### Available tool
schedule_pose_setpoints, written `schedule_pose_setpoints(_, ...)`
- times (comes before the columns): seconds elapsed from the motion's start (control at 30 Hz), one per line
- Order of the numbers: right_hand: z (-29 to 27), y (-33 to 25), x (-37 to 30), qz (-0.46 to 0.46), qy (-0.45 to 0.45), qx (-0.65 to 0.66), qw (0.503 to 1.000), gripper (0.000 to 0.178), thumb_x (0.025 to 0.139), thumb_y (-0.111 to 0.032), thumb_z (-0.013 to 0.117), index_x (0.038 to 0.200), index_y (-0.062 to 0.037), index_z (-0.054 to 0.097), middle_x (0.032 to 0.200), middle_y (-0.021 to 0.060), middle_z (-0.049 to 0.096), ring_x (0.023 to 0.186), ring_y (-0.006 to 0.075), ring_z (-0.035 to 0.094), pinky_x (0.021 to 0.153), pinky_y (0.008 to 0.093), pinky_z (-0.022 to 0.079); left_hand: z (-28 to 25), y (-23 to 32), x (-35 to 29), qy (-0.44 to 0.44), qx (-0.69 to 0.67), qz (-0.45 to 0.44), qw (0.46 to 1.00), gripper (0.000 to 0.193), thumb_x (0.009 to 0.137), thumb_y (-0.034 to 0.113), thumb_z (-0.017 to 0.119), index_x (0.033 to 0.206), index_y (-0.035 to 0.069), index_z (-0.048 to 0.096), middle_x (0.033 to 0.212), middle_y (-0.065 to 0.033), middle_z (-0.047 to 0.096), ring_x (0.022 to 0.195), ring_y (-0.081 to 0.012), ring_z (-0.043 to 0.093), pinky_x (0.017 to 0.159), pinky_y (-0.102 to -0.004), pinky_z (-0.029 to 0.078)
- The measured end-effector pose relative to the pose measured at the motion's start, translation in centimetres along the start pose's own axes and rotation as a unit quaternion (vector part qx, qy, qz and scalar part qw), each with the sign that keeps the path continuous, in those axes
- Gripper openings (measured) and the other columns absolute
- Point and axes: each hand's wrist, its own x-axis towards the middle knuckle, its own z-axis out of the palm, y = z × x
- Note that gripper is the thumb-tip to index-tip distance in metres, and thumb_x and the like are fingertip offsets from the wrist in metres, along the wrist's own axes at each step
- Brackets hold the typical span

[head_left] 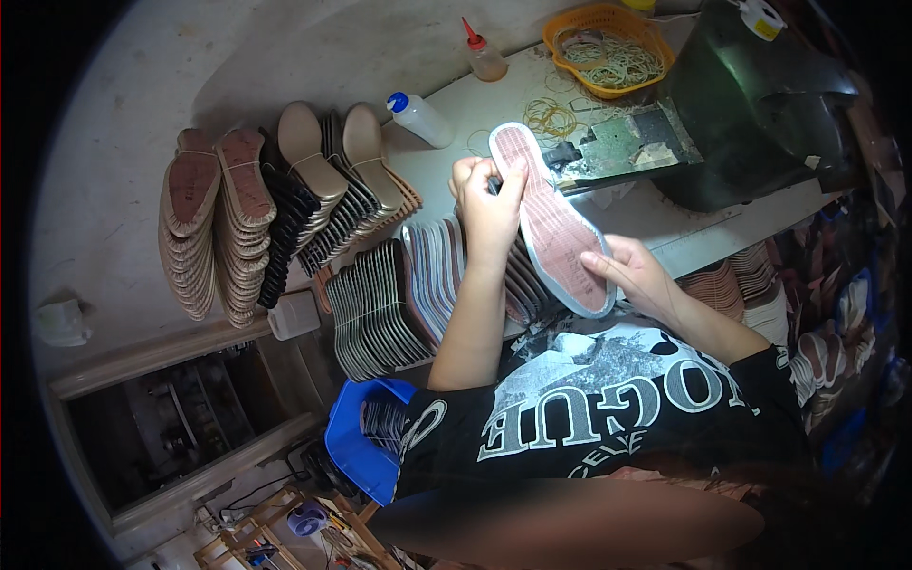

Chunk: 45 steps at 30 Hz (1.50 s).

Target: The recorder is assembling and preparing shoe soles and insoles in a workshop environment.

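Observation:
A shoe insole (553, 217), reddish-brown with a pale rim, is held up in front of my chest at a slant. Its narrow end points up and away from me, with the wide end nearer my shirt. My left hand (489, 201) pinches the left edge close to the narrow end, thumb on the brown face. At the wide end, my right hand (627, 271) grips the right edge with the thumb on top and the fingers partly hidden underneath. Just beyond the insole, a green metal plate (627, 142) belongs to a dark machine (760, 123) on the worktable.
Banded insole stacks (195, 223) stand at the left, and more rows (370, 313) lie near my left forearm. A blue-capped bottle (421, 121), a red-nozzled bottle (486, 63) and a yellow basket (597, 19) of rubber bands sit farther back. A blue bin (347, 446) stands at lower left.

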Motion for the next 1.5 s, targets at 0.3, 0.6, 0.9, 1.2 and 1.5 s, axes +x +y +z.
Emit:
schedule_pose_setpoints(0.3,2.3,-2.5,5.0,0.0,-0.011,0.045,0.999,0.023,0.094,-0.023,0.058,0.097,-0.0008,0.064,0.084,0.0006,0.065,0.072,0.0044,0.057,0.066,0.0217,0.047,-1.4,-4.2,4.9,-0.061,0.006,-0.077,0.995,0.039,0.078,0.03,0.073,0.066,-0.003,0.057,0.084,-0.014,0.056,0.084,-0.027,0.053,0.079,-0.0345,0.042)
schedule_pose_setpoints(0.6,4.3,2.2,6.3,0.05,-0.121,-0.55,0.825,0.062,0.09,-0.053,0.052,0.068,0.0028,0.066,0.057,0.0213,0.057,0.06,0.035,0.061,0.061,0.0419,0.049,-14.3,-7.9,-10.4,0.052,0.154,-0.156,0.974,0.041,0.096,0.03,0.05,0.115,-0.005,0.054,0.117,-0.0218,0.055,0.109,-0.0348,0.054,0.097,-0.0412,0.04)
schedule_pose_setpoints(0.9,5.6,0.6,5.2,-0.074,-0.185,-0.499,0.843,0.043,0.089,-0.039,0.059,0.078,0.002,0.066,0.064,0.0187,0.062,0.061,0.035,0.061,0.06,0.0419,0.048,-14.0,-6.6,-12.5,0.037,0.402,-0.126,0.906,0.047,0.092,0.025,0.053,0.129,-0.003,0.046,0.136,-0.0271,0.042,0.115,-0.0454,0.047,0.096,-0.0495,0.039)
schedule_pose_setpoints(1.2,4.7,2.8,3.7,0.022,-0.249,-0.477,0.842,0.035,0.088,-0.035,0.061,0.086,-0.0002,0.065,0.074,0.0185,0.065,0.07,0.0334,0.063,0.067,0.042,0.048,-12.8,-9.5,-11.4,-0.047,0.388,-0.174,0.904,0.028,0.09,0.019,0.054,0.105,-0.005,0.05,0.116,-0.0272,0.048,0.105,-0.0449,0.05,0.09,-0.0494,0.041)
schedule_pose_setpoints(1.5,2.9,5.3,4.6,0.002,-0.226,-0.505,0.833,0.031,0.087,-0.031,0.061,0.087,-0.0001,0.065,0.077,0.0192,0.065,0.074,0.0339,0.064,0.07,0.042,0.048,-13.7,-4.7,-9.9,-0.086,0.39,-0.237,0.885,0.042,0.085,0.02,0.063,0.115,-0.004,0.047,0.117,-0.0273,0.05,0.109,-0.043,0.053,0.092,-0.0463,0.043)
